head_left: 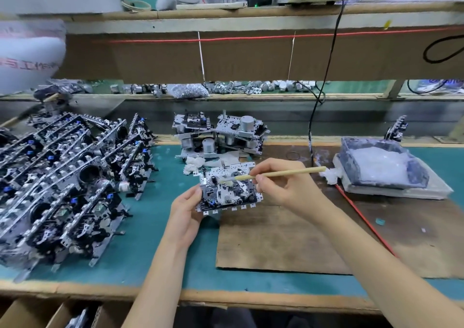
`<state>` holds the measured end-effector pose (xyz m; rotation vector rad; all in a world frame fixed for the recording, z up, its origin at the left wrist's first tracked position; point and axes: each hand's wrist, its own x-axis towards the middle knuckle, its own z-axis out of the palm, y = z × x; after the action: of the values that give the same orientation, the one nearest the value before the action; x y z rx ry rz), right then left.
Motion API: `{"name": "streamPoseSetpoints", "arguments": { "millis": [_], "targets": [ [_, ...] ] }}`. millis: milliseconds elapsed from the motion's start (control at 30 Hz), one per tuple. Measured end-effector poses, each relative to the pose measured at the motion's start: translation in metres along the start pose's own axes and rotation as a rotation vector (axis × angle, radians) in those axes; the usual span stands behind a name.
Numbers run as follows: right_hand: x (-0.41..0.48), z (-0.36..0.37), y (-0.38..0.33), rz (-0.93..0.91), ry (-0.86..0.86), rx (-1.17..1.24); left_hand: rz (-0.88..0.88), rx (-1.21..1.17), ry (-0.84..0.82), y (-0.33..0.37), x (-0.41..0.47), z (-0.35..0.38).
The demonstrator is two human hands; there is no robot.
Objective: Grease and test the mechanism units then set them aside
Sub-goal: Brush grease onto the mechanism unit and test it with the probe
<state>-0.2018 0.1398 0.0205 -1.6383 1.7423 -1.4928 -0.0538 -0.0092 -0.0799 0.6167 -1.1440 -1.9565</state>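
Above the far left corner of the brown board [276,240], one mechanism unit [227,191], tilted up toward the camera. Gripped at its left edge by the left hand [187,214], fingers curled round that edge. In the right hand [281,184], pinched between thumb and fingertips, a wooden grease brush [281,173], white tip touching the upper face of the unit. Just right of the board, a grease tub [381,167] wrapped in plastic. Left of the board, a big heap of units [62,177]; behind the board, a small stack of units [218,134].
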Motion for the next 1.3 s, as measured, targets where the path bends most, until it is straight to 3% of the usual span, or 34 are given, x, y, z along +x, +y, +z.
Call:
{"name": "streamPoseSetpoints", "arguments": {
  "millis": [667, 867, 933, 1067, 1300],
  "targets": [
    [0.004, 0.004, 0.007, -0.026, 0.013, -0.003, 0.000, -0.008, 0.001, -0.002, 0.002, -0.001],
    [0.009, 0.007, 0.004, -0.302, 0.109, -0.143, -0.004, -0.010, 0.015, -0.002, 0.002, -0.001],
    [0.015, 0.011, 0.007, -0.342, 0.020, -0.399, 0.004, -0.013, 0.006, -0.001, 0.001, 0.000],
    [0.028, 0.021, 0.017, -0.059, -0.419, -0.947, 0.011, -0.026, -0.006, 0.000, -0.001, 0.002],
    [0.042, 0.034, 0.020, -0.043, -0.508, -1.014, 0.019, -0.051, -0.005, 0.001, -0.001, 0.002]
  ]
}}
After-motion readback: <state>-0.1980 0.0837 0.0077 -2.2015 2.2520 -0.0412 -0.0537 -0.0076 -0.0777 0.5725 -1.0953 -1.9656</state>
